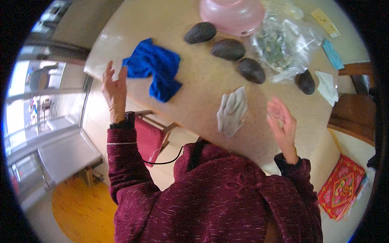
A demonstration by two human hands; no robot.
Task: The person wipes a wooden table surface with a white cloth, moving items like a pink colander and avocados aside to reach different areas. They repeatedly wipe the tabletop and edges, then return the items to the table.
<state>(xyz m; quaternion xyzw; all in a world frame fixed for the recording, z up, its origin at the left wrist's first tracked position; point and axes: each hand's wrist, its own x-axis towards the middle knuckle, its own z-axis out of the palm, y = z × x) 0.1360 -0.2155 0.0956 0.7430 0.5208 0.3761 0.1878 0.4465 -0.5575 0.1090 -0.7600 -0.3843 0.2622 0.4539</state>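
My left hand (115, 88) is raised at the table's left edge with fingers apart, beside a crumpled blue cloth (155, 66). My right hand (282, 123) hovers over the right part of the table (194, 100), slightly blurred, its fingers apart and nothing in it. Between the hands, nearer the right one, lies a pair of pale gloves or a bunched glove-like cloth (232, 111). Beyond it several dark oval objects lie on the table, among them one at the upper middle (200, 32), one beside it (228, 49) and one closer to me (252, 70).
At the far side stands a pink translucent plastic basin or cover (232, 15). A clear plastic bag (285, 45) lies right of it, with another dark oval (305, 82) at its edge. Farther right are a blue packet (333, 54) and white tissue (327, 88). A red-seated chair (147, 138) stands below the near edge.
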